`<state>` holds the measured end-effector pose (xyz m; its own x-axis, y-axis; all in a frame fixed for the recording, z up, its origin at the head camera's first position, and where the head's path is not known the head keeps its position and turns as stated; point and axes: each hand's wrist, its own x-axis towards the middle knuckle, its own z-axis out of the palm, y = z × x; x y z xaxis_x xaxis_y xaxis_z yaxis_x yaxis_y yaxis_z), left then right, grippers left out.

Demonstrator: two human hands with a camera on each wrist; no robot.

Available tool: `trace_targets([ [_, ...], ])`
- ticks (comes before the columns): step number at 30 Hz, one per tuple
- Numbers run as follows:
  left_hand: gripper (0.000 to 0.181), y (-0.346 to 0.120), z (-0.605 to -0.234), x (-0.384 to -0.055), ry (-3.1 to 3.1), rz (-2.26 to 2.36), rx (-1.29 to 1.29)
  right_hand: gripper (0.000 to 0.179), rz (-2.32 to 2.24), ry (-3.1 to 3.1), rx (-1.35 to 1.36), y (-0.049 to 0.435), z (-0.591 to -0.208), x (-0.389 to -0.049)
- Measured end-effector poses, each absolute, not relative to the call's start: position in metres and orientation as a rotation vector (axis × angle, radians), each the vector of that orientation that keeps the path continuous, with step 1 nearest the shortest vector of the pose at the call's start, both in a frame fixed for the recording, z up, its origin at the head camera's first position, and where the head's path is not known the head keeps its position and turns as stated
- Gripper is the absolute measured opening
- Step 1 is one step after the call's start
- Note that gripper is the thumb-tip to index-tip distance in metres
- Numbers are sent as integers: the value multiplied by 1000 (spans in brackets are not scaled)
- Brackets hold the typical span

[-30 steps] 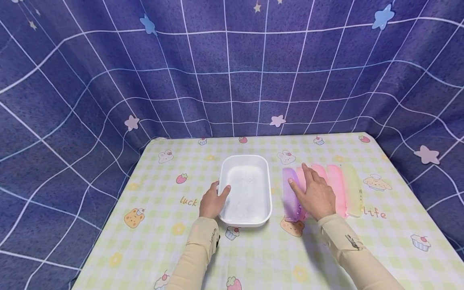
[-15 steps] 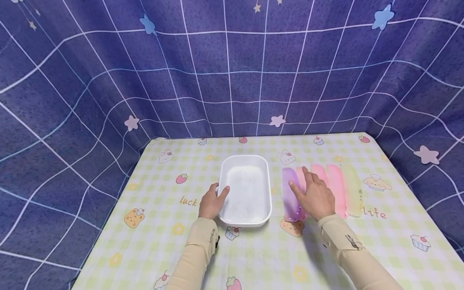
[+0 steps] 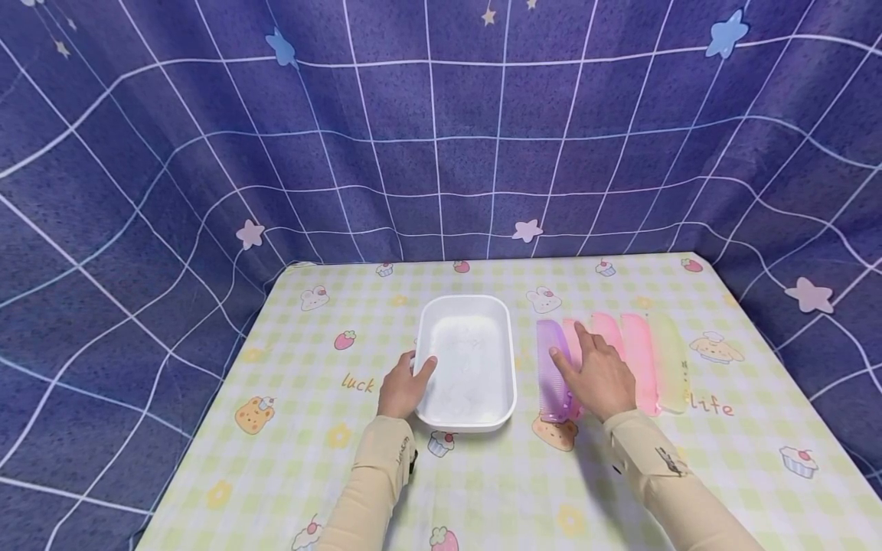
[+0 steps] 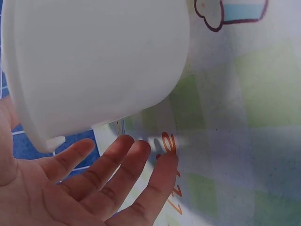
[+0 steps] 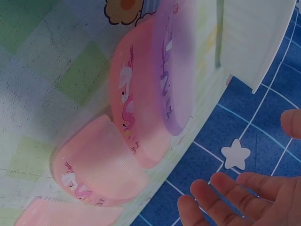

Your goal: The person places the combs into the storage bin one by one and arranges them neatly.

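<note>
A white rectangular plastic tray [image 3: 465,367] lies on the table at centre. My left hand [image 3: 403,386] straddles its left rim, thumb over the edge, relaxed fingers outside; the left wrist view shows fingers [image 4: 110,188] spread below the wall [image 4: 94,61], with a gap beside most of them. To the right lie several combs in a row: a purple comb [image 3: 549,360], pink combs [image 3: 641,360] and a pale yellow-green comb [image 3: 668,360]. Over the pink combs hovers my right hand [image 3: 606,383], fingers loosely extended, holding nothing. It partly hides the second and third combs from the left.
A checked cloth with printed cartoon figures covers the table [image 3: 276,490]. Behind and at both sides hangs a dark blue curtain [image 3: 468,168] with grid lines and stars. The table's back edge meets it.
My right hand has drawn slightly nearer the table's front, uncovering more of the pink combs' far ends. My left hand, the tray and the combs stay in place.
</note>
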<state>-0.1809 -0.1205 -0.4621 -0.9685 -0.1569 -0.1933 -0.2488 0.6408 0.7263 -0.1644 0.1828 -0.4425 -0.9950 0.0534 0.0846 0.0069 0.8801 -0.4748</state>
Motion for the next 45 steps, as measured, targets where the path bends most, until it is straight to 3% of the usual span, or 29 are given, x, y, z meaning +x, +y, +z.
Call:
trace_targets([
  [45,52,-123,-463,-177,2741,1229,-395,74,723,-2989,-89,187,-451,-165],
])
